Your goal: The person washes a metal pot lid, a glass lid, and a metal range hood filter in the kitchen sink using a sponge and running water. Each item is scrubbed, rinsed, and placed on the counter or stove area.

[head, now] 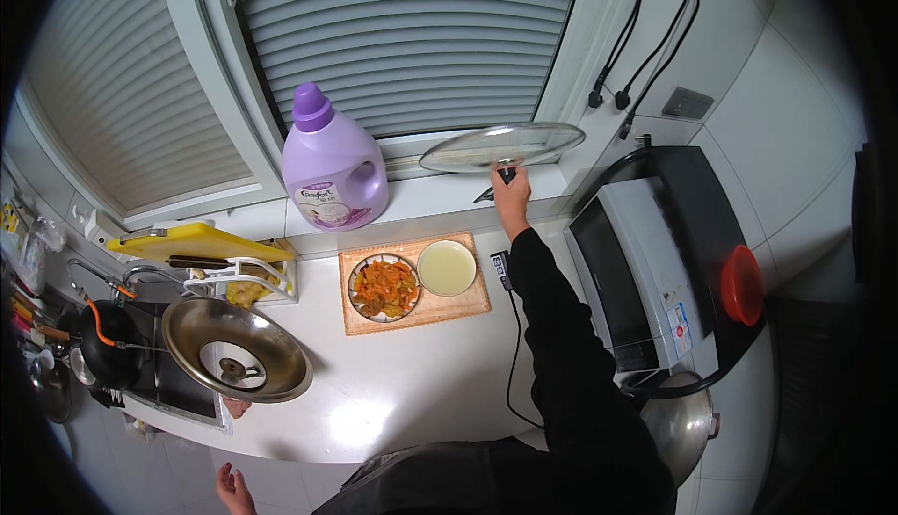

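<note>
My right hand [512,199] grips the black knob [506,174] of a glass lid [466,151], which is tilted up at the windowsill. My left hand [236,490] hangs low near the counter's front edge, fingers apart and nothing visible in it. On the counter, a woven tray [365,325] holds a patterned plate of cooked orange and brown food [384,285]. Beside that plate is a bowl of pale yellow liquid [447,267]. A large metal lid [280,364] leans at an angle left of the tray; its support is hidden. A pinkish thing [237,408] shows below it, too little to identify.
A purple Comfort bottle [335,164] stands on the sill. Left are a yellow cutting board [203,241], a rack [289,290] and a sink [179,392]. To the right sit an oven-like appliance [631,262], a red lid or bowl [742,285] and a power strip [502,271] with its cord.
</note>
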